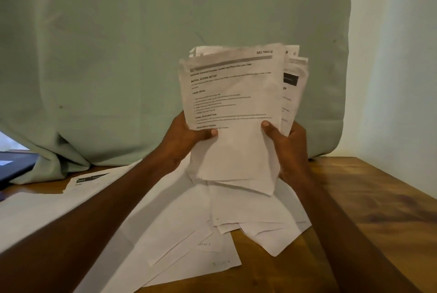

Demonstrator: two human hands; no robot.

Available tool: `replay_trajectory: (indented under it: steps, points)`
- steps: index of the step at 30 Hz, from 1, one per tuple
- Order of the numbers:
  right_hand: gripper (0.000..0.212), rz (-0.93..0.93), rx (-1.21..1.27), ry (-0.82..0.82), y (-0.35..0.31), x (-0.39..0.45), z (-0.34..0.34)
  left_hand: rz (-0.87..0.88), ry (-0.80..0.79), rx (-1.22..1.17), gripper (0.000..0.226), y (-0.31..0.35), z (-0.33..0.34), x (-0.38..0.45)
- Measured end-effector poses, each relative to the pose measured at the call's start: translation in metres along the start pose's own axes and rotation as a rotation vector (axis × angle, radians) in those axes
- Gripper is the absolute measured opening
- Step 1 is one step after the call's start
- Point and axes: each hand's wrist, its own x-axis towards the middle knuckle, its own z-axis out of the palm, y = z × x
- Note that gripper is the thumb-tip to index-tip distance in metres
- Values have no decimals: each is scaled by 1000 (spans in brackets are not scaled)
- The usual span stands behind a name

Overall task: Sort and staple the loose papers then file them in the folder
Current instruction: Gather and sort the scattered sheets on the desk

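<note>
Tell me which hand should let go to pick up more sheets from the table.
Probably the left hand: most loose sheets lie on its side, while the right hand can keep the stack.

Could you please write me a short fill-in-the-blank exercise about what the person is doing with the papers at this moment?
1. The stack of papers is held upright by ____ hands.
2. The left hand and right hand grip the stack near its ____ half.
3. More loose sheets lie on the ____ table.
4. Behind the stack hangs a pale ____ curtain.

Missing words: both; lower; wooden; green
</note>
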Motion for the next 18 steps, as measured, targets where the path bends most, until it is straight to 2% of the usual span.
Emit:
replay_trajectory:
  steps: [3,7,10,13,18]
  points:
    - [19,12,-18,-30,-2,-1,-7,-1,66,-97,54,-1,8,5]
    - [26,250,-87,-188,9,-1,-13,-8,138,-137,52,-19,17,1]
    - [27,288,-72,-139,15,-1,-15,-65,162,-103,54,-40,18,-2]
    - [28,249,-13,-84,14,2,-14,-148,123,-76,36,-56,20,-7]
    - [26,204,-19,-56,13,5,-11,-38,179,-1,22,-51,30,-11]
